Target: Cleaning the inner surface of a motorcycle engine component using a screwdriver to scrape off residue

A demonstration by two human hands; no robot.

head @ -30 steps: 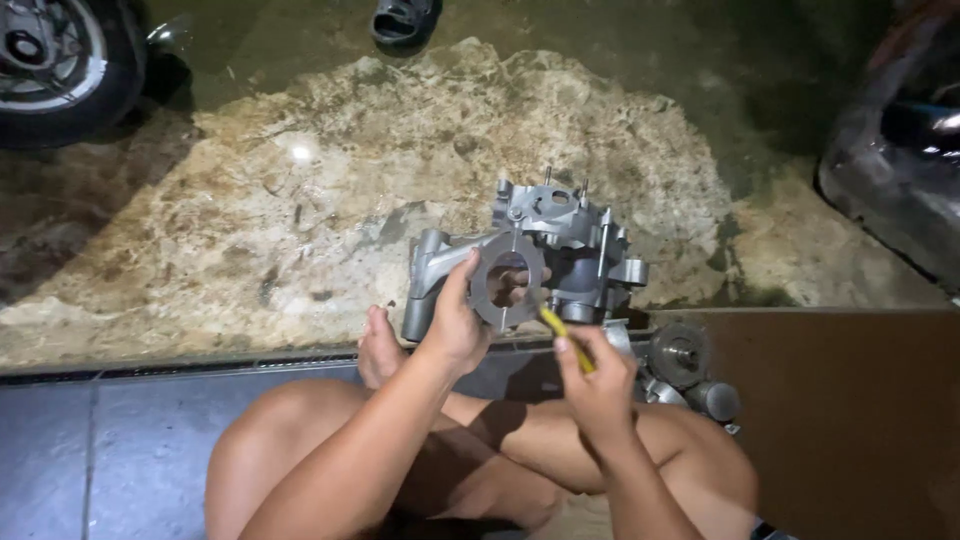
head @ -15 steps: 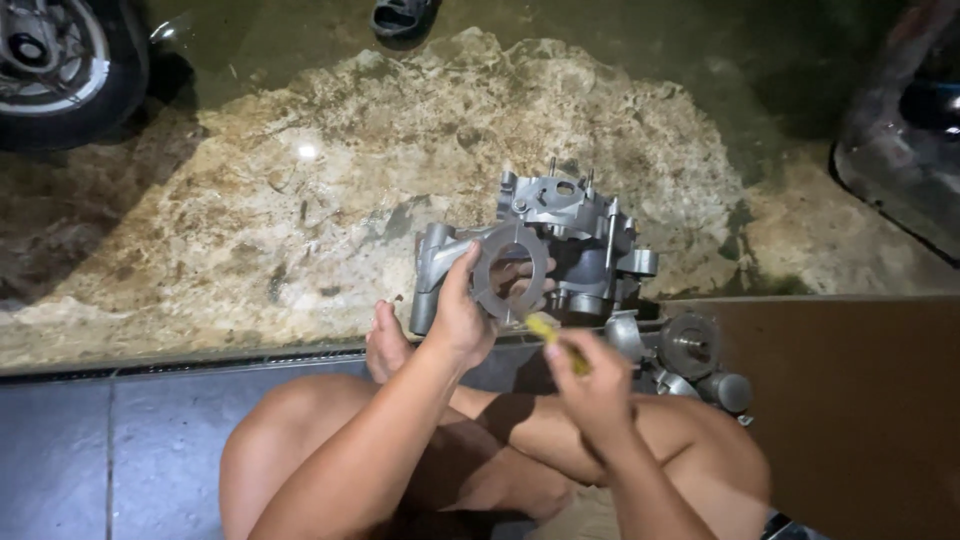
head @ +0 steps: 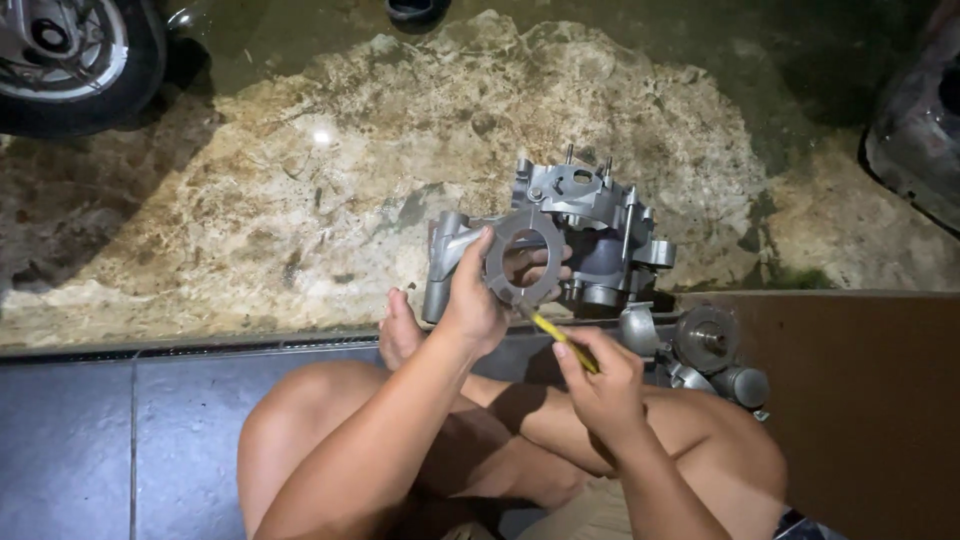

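Bare knees fill the bottom of the head view, the person sitting cross-legged on dark floor tiles [head: 120, 430]. Right hand [head: 605, 385] is curled nearly shut, fingers and thumb pinching a thin yellow-handled tool [head: 562, 340] whose tip points up and left toward the lower edge of a grey metal ring plate [head: 525, 262]. Left hand [head: 478, 300] is closed on that ring plate, thumb across its left rim and fingertips showing through the round hole from behind, holding it upright in front of the knees. Just behind the ring, touching or nearly touching it, stands a larger grey cast-metal engine housing [head: 590, 235] with studs sticking up, resting on rough pale stone ground [head: 300, 200]. To the right of the right hand, a few small round metal parts [head: 705, 345] lie beside a brown board [head: 860, 400]. Farther off, a spoked wheel [head: 70, 55] sits at the upper left, and a dark sandal [head: 415, 10] at the top edge. No packages, labels or signs can be made out.
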